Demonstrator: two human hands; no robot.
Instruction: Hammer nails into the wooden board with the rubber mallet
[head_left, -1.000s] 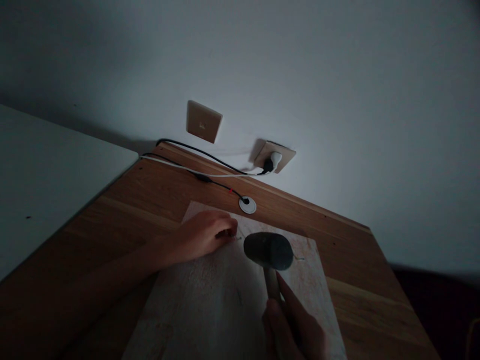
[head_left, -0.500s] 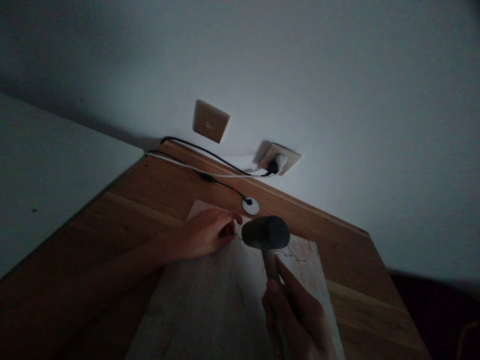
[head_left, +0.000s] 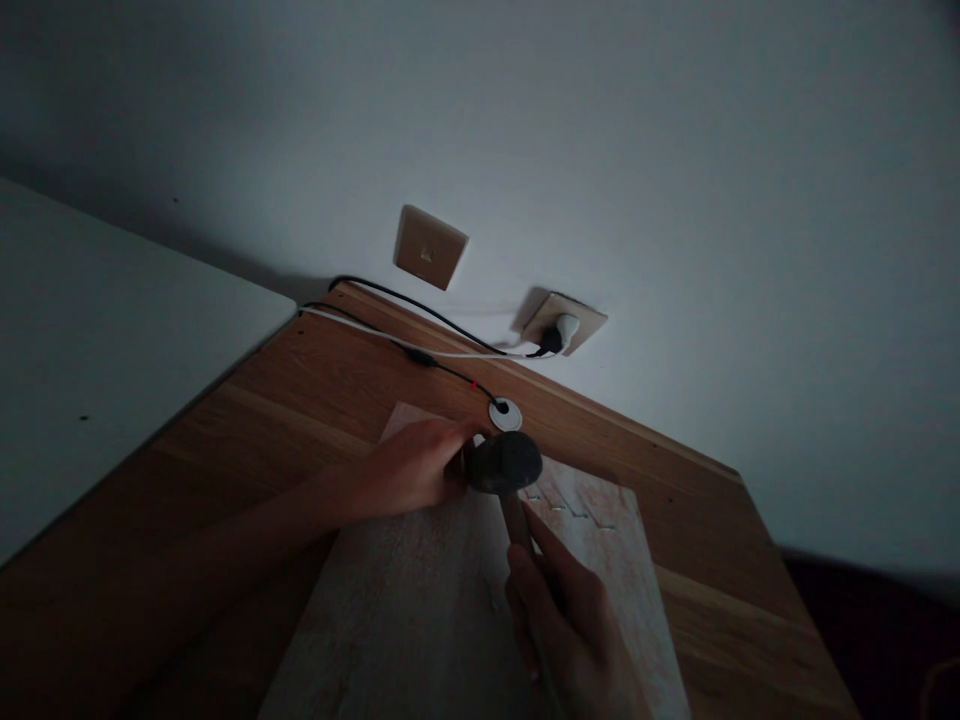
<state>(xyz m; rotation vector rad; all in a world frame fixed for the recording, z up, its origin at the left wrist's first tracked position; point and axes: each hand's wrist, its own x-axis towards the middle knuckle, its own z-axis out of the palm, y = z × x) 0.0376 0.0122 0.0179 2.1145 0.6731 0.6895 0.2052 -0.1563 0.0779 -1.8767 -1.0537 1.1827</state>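
Observation:
In my right hand [head_left: 559, 610] is the wooden handle of a mallet [head_left: 504, 462] with a dark, rounded head. The mallet head is right at the fingertips of my left hand [head_left: 420, 465] and covers them. My left fingers are pinched together over the far part of a pale, worn board [head_left: 397, 600]; what they hold is hidden behind the head. Right of the mallet, several small thin metal nails [head_left: 579, 514] stand in a row on the board. A thin mark or sliver [head_left: 491, 597] shows faintly near the board's middle.
The board lies on a wooden desk [head_left: 720, 560] against a white wall. Behind it are a round cable grommet [head_left: 505, 414], black and white cables [head_left: 420, 310], a socket with plugs [head_left: 564, 322] and a wall plate [head_left: 430, 248]. A white panel [head_left: 142, 330] borders the left side.
The mallet has moved left in my right hand, from beside my left fingertips to over them. More of the nail row shows now. My left hand stays nearly in place.

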